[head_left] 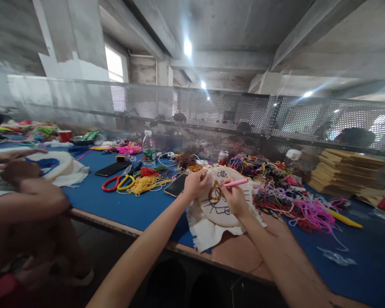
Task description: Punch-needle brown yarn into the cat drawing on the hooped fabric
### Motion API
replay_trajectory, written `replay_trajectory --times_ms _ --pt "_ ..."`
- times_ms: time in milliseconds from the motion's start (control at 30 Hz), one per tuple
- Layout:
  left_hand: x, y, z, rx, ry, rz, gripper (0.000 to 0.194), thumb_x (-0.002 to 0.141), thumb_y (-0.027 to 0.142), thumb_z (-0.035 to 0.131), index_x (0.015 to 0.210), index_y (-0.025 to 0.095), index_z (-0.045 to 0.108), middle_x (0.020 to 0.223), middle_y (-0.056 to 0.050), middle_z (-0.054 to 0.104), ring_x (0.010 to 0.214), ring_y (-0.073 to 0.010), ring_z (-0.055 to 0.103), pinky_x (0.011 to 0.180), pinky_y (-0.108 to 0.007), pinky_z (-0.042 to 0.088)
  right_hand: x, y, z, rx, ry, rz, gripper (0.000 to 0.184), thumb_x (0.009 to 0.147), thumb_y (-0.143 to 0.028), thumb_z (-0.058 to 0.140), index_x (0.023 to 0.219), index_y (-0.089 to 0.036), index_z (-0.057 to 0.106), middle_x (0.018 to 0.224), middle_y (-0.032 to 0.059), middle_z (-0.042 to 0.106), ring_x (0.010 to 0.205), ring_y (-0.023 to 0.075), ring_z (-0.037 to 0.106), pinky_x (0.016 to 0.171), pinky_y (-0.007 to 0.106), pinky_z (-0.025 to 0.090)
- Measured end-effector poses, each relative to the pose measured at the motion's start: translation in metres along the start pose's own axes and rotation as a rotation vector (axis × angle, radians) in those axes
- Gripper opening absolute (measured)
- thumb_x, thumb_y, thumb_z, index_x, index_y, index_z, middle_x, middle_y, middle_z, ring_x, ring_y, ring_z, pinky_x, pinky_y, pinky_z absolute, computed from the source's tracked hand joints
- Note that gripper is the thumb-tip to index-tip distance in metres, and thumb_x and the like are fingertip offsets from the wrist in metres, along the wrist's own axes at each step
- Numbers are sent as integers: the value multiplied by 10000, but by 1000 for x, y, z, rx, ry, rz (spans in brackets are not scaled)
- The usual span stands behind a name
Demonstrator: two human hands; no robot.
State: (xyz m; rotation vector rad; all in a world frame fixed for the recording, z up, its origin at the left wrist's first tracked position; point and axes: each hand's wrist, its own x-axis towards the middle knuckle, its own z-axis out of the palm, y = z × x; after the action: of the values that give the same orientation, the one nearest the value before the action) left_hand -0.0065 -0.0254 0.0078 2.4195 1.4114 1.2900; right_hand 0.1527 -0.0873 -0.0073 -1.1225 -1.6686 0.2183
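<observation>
Looking down from the head camera, the view takes in a long blue-topped table point(122, 205) strewn with yarn, backed by a perforated metal screen point(276, 115). Among the containers, a clear plastic water bottle point(149, 149) stands upright near the far edge, capped; how full it is cannot be told. A small red cup point(64, 135) sits far off to the left, and a red can point(223, 157) stands just behind the embroidery hoop point(223, 194); what either holds does not show. The hoop lies at the near edge of the table, tilted up toward the person, with loose white cloth point(208, 233) hanging out below it and an outlined drawing partly filled with brown stitching on its stretched face. The left hand point(195, 184) grips the hoop's upper left rim, fingers curled closed over the edge. The right hand point(234, 199) rests on the hoop's face, fingers pinched shut around a pink punch needle point(235, 183), whose shaft slants up to the right while its tip is hidden by the fingers, near the brown stitching. A tangled pile of multicoloured yarn point(285, 194) spreads just to the right of the hoop, and a stack of cardboard sheets point(343, 171) lies beyond it. To the left lie yellow yarn point(146, 184), scissors point(122, 182) and two dark phones point(112, 168). Another person's arm point(25, 201) rests at the left edge.
</observation>
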Motion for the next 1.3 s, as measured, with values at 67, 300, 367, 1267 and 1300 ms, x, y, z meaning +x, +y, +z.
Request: replay_trajectory --times_ms 67,300,367,1267,1300 --pt "0 -1 0 -5 -6 0 350 846 452 380 808 191 609 628 -5 561 589 -125 450 546 -218 244 0 1 0 -25 -6 -6 246 860 -430 422 762 -207 459 619 -23 491 578 139 476 561 245 350" --pt "0 1 -1 14 -8 6 352 846 452 382 765 183 594 598 3 534 567 -118 421 539 -218 233 -1 -1 3 -141 -13 -100 221 861 -390 429 755 -206 489 686 6 560 667 159 524 658 268 377" --pt "0 2 -1 23 -4 11 372 847 462 375 720 178 579 576 6 519 548 -114 401 537 -219 231 -2 -2 5 -179 -13 -115 225 855 -389 436 739 -207 498 686 13 569 670 164 527 662 273 378" --pt "-1 2 0 -37 8 4 388 844 464 364 648 174 534 570 7 494 565 -118 404 554 -210 269 3 1 1 -40 10 6 272 852 -427 420 721 -199 490 651 11 553 623 169 523 601 269 386" --pt "-1 2 0 -39 11 10 387 844 459 364 640 174 526 568 9 491 560 -115 398 553 -211 266 3 1 1 -43 9 7 272 851 -427 424 719 -199 491 658 13 557 629 170 526 603 268 386"
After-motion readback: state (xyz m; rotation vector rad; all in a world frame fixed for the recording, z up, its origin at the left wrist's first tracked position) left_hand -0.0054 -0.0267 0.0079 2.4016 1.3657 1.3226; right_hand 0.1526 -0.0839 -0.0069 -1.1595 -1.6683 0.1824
